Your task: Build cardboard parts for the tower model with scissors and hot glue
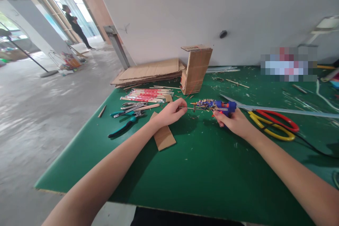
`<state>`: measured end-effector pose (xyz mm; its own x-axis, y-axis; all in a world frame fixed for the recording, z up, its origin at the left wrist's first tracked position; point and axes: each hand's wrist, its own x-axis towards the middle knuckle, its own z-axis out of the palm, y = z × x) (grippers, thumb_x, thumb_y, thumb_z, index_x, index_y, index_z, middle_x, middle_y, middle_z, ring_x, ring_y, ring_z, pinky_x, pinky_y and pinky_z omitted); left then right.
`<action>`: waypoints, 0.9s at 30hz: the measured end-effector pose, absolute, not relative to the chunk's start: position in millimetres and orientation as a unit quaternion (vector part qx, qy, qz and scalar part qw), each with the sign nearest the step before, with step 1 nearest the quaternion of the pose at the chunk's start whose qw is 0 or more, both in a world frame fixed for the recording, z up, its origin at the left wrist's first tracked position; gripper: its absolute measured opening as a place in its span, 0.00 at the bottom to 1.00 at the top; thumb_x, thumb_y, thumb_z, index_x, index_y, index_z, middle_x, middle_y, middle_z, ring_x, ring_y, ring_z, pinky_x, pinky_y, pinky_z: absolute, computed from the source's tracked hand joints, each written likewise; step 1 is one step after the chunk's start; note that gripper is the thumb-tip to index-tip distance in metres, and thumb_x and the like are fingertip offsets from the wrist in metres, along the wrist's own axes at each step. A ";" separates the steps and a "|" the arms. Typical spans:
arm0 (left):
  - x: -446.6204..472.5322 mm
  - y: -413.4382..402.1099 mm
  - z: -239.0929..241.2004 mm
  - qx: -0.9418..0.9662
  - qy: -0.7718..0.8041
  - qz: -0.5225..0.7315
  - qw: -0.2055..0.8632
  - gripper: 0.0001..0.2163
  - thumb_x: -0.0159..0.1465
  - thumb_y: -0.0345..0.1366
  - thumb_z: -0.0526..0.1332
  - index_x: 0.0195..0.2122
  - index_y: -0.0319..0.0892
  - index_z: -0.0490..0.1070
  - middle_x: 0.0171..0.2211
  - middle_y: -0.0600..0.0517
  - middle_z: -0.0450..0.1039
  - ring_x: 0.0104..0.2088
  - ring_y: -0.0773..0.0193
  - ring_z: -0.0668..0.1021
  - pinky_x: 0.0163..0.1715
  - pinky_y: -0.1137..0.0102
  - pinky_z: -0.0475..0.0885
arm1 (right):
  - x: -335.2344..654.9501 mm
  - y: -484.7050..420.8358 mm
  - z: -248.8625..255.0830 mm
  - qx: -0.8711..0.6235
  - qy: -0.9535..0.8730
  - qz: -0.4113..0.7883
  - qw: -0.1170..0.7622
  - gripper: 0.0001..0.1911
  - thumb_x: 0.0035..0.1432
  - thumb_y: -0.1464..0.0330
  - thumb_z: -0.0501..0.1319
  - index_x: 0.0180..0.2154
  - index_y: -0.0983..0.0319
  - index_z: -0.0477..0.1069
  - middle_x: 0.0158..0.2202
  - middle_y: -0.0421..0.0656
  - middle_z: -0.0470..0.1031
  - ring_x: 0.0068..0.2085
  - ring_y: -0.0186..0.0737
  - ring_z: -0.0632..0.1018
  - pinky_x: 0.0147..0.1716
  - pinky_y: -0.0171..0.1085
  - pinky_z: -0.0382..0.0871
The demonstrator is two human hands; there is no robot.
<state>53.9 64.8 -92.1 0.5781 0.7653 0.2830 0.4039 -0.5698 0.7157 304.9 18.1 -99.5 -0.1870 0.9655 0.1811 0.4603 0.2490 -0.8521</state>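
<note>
My right hand [233,123] is wrapped round the handle of a blue hot glue gun [226,106], with a long clear glue stick [278,110] sticking out of its back. The gun's nozzle points left, towards my left hand [173,112]. Pinched in the left fingers is a thin stick [190,108], its free end close to the nozzle; whether they touch I cannot tell. Below my left wrist lies a cardboard strip [164,138]. Behind the hands stands a folded cardboard piece [198,69].
Left of my hands lie teal-handled pliers [123,129] and red-and-white wrapped sticks [147,95]. Stacked cardboard sheets [150,70] are at the back of the green table [201,183]. Large scissors [278,136] with red and yellow handles and a black cord [304,141] lie right.
</note>
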 end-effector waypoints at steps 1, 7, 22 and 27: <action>53.7 65.3 -92.6 0.834 0.347 0.299 0.307 0.05 0.64 0.38 0.51 0.33 0.42 0.60 0.24 0.56 0.61 0.25 0.70 0.65 0.25 0.73 0.61 | 304.5 18.2 -99.1 -0.514 -0.692 0.337 0.379 0.19 0.57 0.53 0.57 0.24 0.60 0.64 0.17 0.36 0.64 0.20 0.35 0.68 0.22 0.36 0.64; 54.3 66.7 -92.8 0.839 0.360 0.297 0.280 0.06 0.65 0.37 0.50 0.32 0.42 0.58 0.24 0.57 0.60 0.25 0.70 0.64 0.25 0.73 0.61 | 302.5 18.0 -98.3 -0.518 -0.674 0.354 0.391 0.18 0.55 0.53 0.59 0.25 0.60 0.65 0.17 0.36 0.64 0.19 0.34 0.68 0.21 0.36 0.65; 56.3 67.4 -93.5 0.839 0.372 0.308 0.251 0.07 0.65 0.36 0.50 0.30 0.43 0.56 0.25 0.56 0.62 0.26 0.69 0.66 0.27 0.72 0.60 | 303.7 19.3 -102.1 -0.514 -0.667 0.370 0.392 0.19 0.56 0.52 0.58 0.25 0.60 0.65 0.17 0.36 0.63 0.19 0.33 0.68 0.21 0.35 0.65; 55.6 68.8 -94.3 0.840 0.369 0.311 0.247 0.08 0.66 0.37 0.49 0.29 0.43 0.56 0.25 0.56 0.61 0.26 0.69 0.65 0.27 0.72 0.60 | 302.8 18.4 -101.2 -0.513 -0.668 0.371 0.392 0.20 0.55 0.51 0.59 0.25 0.60 0.65 0.17 0.36 0.64 0.19 0.33 0.68 0.21 0.35 0.65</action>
<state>55.6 68.8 -94.3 0.5331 0.7743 0.3409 0.4670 -0.6053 0.6446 302.8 18.4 -101.2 -0.1668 0.9755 0.1433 0.3939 0.1992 -0.8973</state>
